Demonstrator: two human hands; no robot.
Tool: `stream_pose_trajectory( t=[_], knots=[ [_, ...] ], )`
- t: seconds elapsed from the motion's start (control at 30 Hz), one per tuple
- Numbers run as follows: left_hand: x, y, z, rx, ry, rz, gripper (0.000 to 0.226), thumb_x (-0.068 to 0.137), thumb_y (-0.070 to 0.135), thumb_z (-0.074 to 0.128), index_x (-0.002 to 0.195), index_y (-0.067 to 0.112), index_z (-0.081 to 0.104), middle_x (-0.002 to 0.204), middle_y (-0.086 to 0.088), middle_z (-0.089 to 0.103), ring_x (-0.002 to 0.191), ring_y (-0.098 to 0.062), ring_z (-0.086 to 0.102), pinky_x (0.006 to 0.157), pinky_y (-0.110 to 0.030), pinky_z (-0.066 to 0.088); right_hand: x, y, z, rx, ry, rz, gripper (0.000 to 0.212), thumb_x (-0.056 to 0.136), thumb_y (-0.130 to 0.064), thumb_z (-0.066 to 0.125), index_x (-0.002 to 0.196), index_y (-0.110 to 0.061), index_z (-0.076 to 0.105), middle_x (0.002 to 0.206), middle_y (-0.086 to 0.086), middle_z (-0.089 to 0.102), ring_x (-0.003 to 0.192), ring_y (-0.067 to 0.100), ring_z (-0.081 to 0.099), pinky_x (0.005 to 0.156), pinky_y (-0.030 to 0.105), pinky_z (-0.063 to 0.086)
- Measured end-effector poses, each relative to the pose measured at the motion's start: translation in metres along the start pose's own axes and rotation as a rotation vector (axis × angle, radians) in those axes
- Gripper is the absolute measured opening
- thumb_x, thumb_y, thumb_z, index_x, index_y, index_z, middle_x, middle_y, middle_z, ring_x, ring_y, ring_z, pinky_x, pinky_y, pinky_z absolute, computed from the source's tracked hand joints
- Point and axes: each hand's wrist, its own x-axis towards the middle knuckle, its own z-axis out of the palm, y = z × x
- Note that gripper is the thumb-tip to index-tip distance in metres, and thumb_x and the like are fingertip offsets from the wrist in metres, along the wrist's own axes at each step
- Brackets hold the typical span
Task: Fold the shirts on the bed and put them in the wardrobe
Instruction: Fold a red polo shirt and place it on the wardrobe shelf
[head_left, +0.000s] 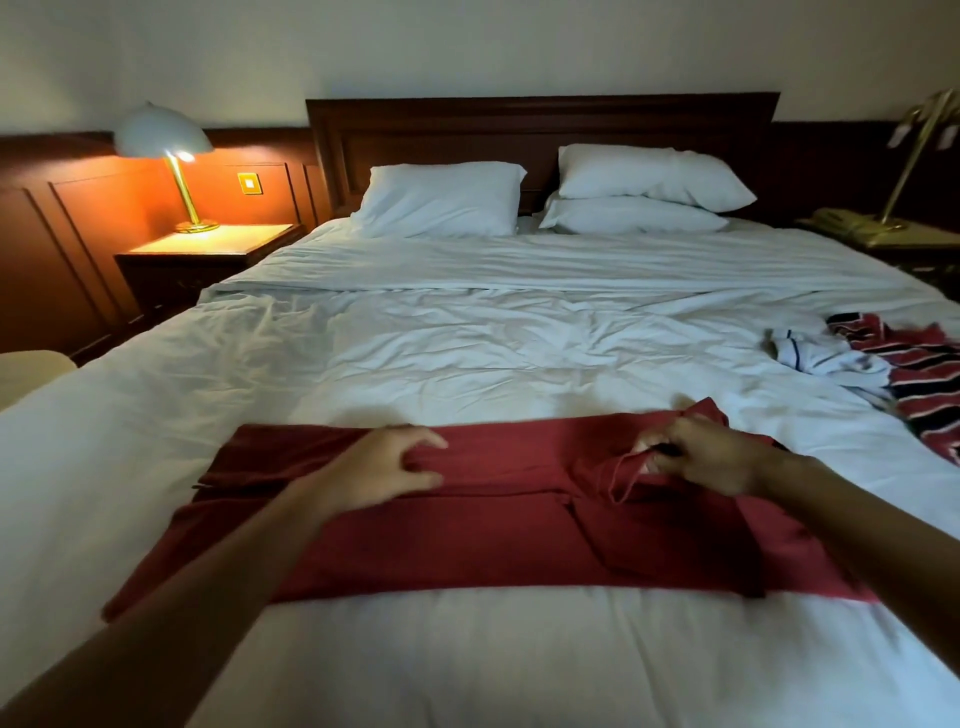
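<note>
A dark red shirt (498, 535) lies spread sideways across the near part of the white bed (467, 353), its sides folded in. My left hand (387, 470) pinches the shirt's far edge near the middle between thumb and curled fingers. My right hand (706, 457) grips the cloth near the collar at the shirt's right end and lifts a fold of it. At the bed's right edge lie a crumpled white shirt (826, 356) and a red, black and white striped shirt (919, 384), touching each other. The wardrobe is not in view.
Three white pillows (441, 200) lean against the dark wooden headboard (540, 122). A lit lamp (166, 140) stands on the left nightstand (208, 247). On the right nightstand are a telephone (841, 221) and a brass lamp (914, 150). A pale chair edge (31, 371) shows at left.
</note>
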Motion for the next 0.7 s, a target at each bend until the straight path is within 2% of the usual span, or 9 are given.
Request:
stream_pose_trajectory(
  t=[0.07,0.17,0.23,0.3,0.4,0.5,0.6,0.7],
  knots=[
    [0.021,0.036,0.033,-0.046,-0.056,0.095,0.047,0.081,0.037,0.081,0.124,0.033,0.064,0.126,0.013,0.063,0.118,0.002,0.055,0.098,-0.007,0.036,-0.002,0.004,0.001,0.038,-0.034,0.022,0.003,0.091,-0.022,0.070,0.092,-0.020,0.072,0.089,-0.009,0.072,0.089,0.005,0.065,0.089,0.027,0.045],
    [0.053,0.076,0.074,-0.114,-0.121,0.166,0.052,0.083,0.037,0.080,0.130,0.026,0.063,0.130,0.010,0.063,0.120,0.002,0.055,0.105,-0.012,0.037,-0.016,0.020,0.003,0.044,-0.036,0.081,0.016,0.080,-0.036,0.080,0.093,-0.034,0.072,0.095,-0.021,0.070,0.097,-0.006,0.061,0.089,0.012,0.042],
    [0.068,0.094,0.092,-0.173,-0.148,0.165,0.054,0.081,0.040,0.081,0.131,0.029,0.063,0.130,0.012,0.063,0.120,0.003,0.054,0.109,-0.020,0.039,-0.029,0.035,0.004,-0.002,-0.042,0.065,0.020,0.077,-0.033,0.083,0.093,-0.037,0.072,0.100,-0.021,0.067,0.102,-0.008,0.058,0.089,0.006,0.037],
    [0.079,0.107,0.103,-0.191,-0.189,0.160,0.060,0.077,0.048,0.081,0.132,0.033,0.061,0.132,0.016,0.061,0.122,0.004,0.052,0.111,-0.023,0.038,-0.039,0.048,0.008,0.002,-0.021,0.049,0.016,0.080,-0.029,0.081,0.088,-0.040,0.072,0.102,-0.019,0.065,0.104,-0.003,0.059,0.092,0.012,0.038],
    [0.092,0.116,0.113,-0.143,-0.231,0.180,0.075,0.067,0.064,0.082,0.133,0.038,0.057,0.132,0.022,0.058,0.123,0.004,0.052,0.109,-0.024,0.040,-0.040,0.058,0.010,0.206,0.172,0.102,0.012,0.088,-0.018,0.074,0.088,-0.030,0.072,0.097,-0.013,0.070,0.097,0.003,0.065,0.091,0.025,0.048],
    [0.103,0.120,0.121,-0.095,-0.194,0.192,0.075,0.063,0.070,0.081,0.126,0.036,0.058,0.124,0.022,0.062,0.115,0.000,0.057,0.102,-0.027,0.046,-0.019,0.060,0.005,0.421,0.334,0.165,0.007,0.095,-0.020,0.064,0.091,-0.023,0.068,0.091,-0.008,0.071,0.088,0.008,0.065,0.086,0.026,0.048],
    [0.119,0.119,0.132,-0.224,-0.044,0.141,0.045,0.073,0.047,0.083,0.107,0.025,0.064,0.103,0.011,0.071,0.096,-0.008,0.066,0.091,-0.037,0.052,0.019,0.055,0.004,0.506,0.431,0.195,0.009,0.098,-0.024,0.059,0.091,-0.026,0.063,0.081,-0.012,0.067,0.077,0.004,0.060,0.076,0.021,0.044],
    [0.133,0.113,0.134,-0.605,0.110,-0.056,0.037,0.074,0.025,0.073,0.110,0.014,0.072,0.104,-0.002,0.076,0.095,-0.013,0.070,0.091,-0.033,0.053,0.049,0.052,0.006,0.694,0.508,0.284,0.004,0.097,-0.036,0.059,0.099,-0.033,0.060,0.095,-0.002,0.070,0.080,0.009,0.062,0.078,0.028,0.044]
  ],
)
